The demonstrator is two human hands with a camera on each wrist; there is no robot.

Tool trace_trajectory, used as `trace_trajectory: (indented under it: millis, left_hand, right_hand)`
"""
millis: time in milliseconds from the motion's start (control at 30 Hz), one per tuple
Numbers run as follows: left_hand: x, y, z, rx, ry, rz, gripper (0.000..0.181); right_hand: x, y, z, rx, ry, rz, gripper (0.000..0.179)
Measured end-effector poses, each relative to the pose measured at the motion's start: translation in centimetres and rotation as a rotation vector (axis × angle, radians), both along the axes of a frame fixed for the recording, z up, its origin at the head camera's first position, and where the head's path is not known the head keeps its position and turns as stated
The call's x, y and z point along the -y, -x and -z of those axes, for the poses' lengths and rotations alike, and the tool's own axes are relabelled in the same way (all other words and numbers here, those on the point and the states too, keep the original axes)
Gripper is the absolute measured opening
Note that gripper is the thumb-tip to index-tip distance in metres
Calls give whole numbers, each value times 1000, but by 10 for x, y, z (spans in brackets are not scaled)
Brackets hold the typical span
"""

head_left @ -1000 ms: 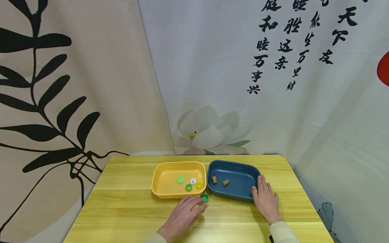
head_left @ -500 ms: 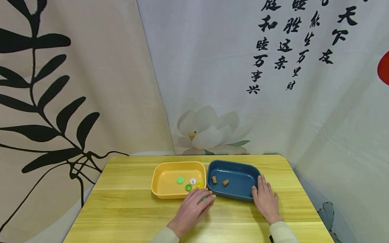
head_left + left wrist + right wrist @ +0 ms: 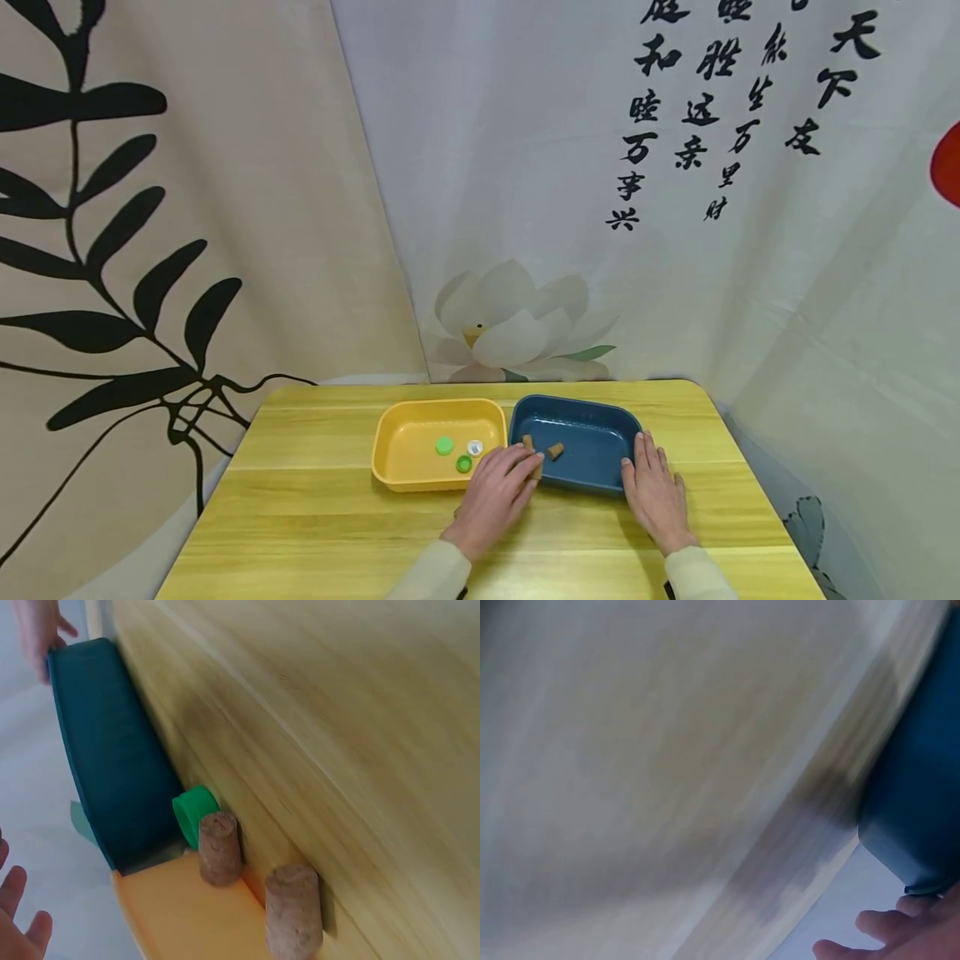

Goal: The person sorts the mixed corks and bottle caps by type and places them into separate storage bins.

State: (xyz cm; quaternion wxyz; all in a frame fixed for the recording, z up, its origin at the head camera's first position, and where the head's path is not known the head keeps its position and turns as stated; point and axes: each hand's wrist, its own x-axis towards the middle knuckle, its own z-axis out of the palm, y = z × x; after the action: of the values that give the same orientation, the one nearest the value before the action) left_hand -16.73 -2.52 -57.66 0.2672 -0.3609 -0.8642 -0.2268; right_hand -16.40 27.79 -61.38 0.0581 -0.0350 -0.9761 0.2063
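Note:
My left hand [image 3: 491, 496] is over the front gap between the yellow tray [image 3: 386, 454] and the blue tray [image 3: 592, 479]. At its fingertips it pinches a cork [image 3: 537, 470], just over the blue tray's left front corner. In the left wrist view, two corks stand on the table in front of the yellow tray, a near cork [image 3: 293, 913] and a farther cork [image 3: 220, 849] beside a green bottle cap [image 3: 193, 813]. My right hand [image 3: 656, 496] rests on the blue tray's right end, fingers extended along it.
Two corks, one of them a lying cork [image 3: 555, 451], are in the blue tray. The yellow tray holds several caps, including a light green cap [image 3: 445, 445], a white cap [image 3: 475, 448] and a darker green cap [image 3: 464, 463]. Both trays stand on a wooden table [image 3: 315, 500].
My left hand has moved right and slightly forward, from in front of the yellow tray to the blue tray's corner, and a cork now shows at its fingertips. My right hand stays at the tray.

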Motion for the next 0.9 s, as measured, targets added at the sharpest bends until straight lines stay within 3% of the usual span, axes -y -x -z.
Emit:
trace_trajectory:
  millis: [433, 900]
  left_hand:
    - [-30, 22, 12, 72, 55, -120, 40]
    - [-54, 34, 13, 152, 206, -294, 34]
  right_hand:
    - [-2, 1, 1, -6, 16, -14, 66]
    - [-2, 1, 1, -1, 14, -10, 69]
